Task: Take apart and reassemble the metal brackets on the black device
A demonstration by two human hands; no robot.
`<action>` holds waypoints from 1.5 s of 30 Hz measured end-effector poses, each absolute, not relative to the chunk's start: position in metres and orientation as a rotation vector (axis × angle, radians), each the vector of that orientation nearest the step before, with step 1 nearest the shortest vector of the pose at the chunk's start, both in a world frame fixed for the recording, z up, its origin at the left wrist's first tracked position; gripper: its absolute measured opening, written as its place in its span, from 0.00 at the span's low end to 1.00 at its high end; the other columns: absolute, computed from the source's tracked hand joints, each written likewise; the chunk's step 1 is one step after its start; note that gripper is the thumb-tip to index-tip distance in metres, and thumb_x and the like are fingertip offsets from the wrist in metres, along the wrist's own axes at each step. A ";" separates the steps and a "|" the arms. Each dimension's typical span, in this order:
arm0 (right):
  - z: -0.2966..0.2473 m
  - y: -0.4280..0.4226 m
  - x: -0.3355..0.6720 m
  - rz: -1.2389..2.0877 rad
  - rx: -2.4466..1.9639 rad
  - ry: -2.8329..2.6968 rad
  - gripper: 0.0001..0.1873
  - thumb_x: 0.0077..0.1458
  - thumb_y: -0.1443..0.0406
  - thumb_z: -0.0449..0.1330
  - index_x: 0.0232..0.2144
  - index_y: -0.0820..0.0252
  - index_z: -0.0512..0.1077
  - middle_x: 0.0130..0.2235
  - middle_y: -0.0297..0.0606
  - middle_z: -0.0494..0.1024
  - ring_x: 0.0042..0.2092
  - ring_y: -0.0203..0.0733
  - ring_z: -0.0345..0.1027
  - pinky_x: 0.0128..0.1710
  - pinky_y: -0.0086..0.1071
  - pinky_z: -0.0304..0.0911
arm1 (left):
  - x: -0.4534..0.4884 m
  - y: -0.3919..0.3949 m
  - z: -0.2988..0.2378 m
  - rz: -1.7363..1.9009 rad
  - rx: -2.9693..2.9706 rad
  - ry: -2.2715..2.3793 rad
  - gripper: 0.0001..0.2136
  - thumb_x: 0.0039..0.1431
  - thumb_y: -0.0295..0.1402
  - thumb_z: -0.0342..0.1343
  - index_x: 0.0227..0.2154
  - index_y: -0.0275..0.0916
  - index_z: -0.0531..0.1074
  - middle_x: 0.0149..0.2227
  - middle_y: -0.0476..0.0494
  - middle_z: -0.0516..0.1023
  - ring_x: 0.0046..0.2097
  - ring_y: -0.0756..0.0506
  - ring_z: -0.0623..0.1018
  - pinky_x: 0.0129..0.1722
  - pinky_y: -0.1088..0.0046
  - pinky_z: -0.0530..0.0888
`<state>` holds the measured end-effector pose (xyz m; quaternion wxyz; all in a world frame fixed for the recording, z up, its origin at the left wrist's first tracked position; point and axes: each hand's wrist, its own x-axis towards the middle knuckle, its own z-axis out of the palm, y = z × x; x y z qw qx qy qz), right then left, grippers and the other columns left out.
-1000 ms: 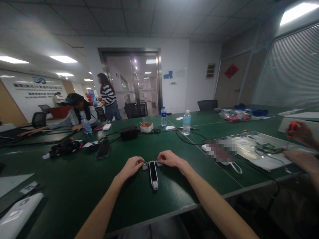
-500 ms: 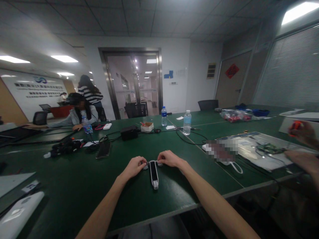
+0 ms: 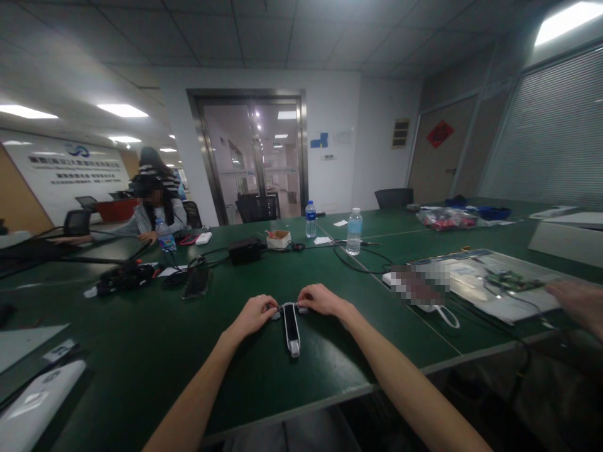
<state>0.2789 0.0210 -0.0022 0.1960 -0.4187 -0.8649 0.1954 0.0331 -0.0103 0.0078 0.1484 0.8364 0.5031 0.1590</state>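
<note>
White-framed, black-faced device (image 3: 292, 328) lying on green table (image 3: 330, 376), far end between left hand (image 3: 254, 312) and right hand (image 3: 321, 299) (small grey piece (image 3: 276, 316) in each narrow pinch).

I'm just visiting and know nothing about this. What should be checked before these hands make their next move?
1. Slim black-and-white device resting on the green table: ok.
2. Left hand and right hand at opposite sides of its far end: ok.
3. Firm hold on the small grey pieces there: cannot tell, too small.
4. White-capped bottle upright, apart from both hands: ok.
5. Co-worker's hand away from the device: ok.
</note>
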 end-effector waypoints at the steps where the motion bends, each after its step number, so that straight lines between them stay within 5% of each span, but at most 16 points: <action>1: -0.002 0.021 0.279 0.557 -1.188 -2.418 0.11 0.56 0.62 0.58 0.36 0.60 0.77 0.34 0.37 0.78 0.34 0.37 0.69 0.33 0.27 0.59 | 0.033 -0.010 0.007 0.463 2.407 1.443 0.12 0.60 0.36 0.49 0.39 0.38 0.75 0.38 0.45 0.75 0.37 0.47 0.72 0.37 0.72 0.67; 45: -0.008 0.024 0.279 0.564 -1.164 -2.440 0.12 0.58 0.63 0.55 0.37 0.60 0.77 0.36 0.38 0.80 0.36 0.38 0.71 0.36 0.27 0.61 | 0.035 -0.011 0.009 0.462 2.420 1.434 0.11 0.60 0.36 0.49 0.39 0.38 0.75 0.37 0.45 0.75 0.37 0.47 0.71 0.37 0.72 0.67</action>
